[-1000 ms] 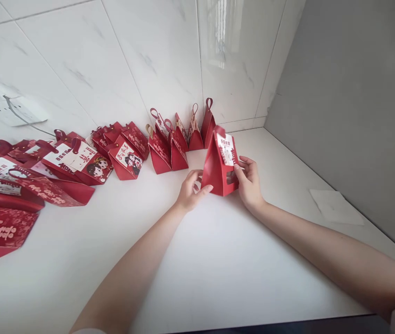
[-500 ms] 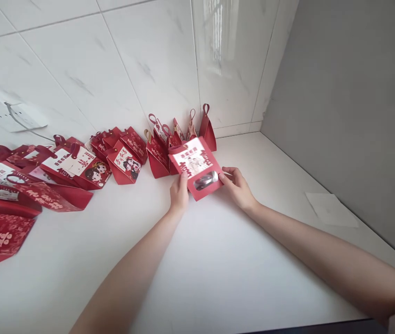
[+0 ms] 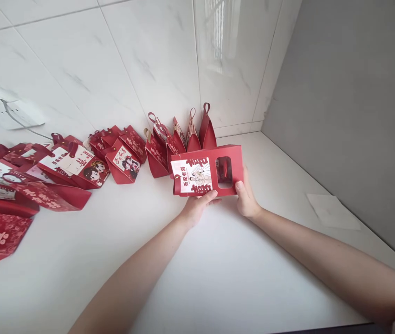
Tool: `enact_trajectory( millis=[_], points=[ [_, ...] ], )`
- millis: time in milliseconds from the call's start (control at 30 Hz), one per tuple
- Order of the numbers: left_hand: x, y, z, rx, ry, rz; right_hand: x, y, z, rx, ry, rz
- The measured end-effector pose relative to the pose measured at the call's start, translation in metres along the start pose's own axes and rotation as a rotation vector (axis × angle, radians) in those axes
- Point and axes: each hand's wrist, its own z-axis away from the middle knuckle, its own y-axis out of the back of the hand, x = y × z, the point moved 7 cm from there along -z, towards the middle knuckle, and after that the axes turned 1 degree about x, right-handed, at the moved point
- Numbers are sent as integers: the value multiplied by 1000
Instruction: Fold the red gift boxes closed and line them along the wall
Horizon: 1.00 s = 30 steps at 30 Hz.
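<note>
The left grip holds the lower edge of a red, folded-card box, thumb in front, as the right grip clasps its windowed end. Tilted half a second ago, the box has swung onto its side between them, which seems to bring its white printed panel and rounded window into full view. Just beyond the grips stand red, peaked card boxes with ribbon loops; farther left, more red boxes crowd the white desk; right, a flat white sheet lies.
</note>
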Motion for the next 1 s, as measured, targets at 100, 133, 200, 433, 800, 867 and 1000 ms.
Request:
enact_trajectory(
  millis=[100, 133, 200, 433, 800, 867, 1000],
  points=[
    [-3, 0, -2, -90, 33, 11, 0, -3, 1, -29, 2, 21],
    [-3, 0, -2, -107, 39, -2, 0, -4, 1, -39, 12, 31],
    [-3, -1, -1, -129, 33, -44, -2, -5, 2, -52, 43, 51],
    [5, -10, 0, -244, -1, -38, -7, -16, 8, -96, 46, 93],
    [56, 38, 4, 167, -551, -696, 25, -5, 8, 65, -325, -132],
    [65, 50, 8, 350, -606, -718, 33, -13, 8, -63, -428, -182],
    [72, 58, 12, 524, -685, -699, 45, -29, 16, -198, -717, -406]
  ],
)
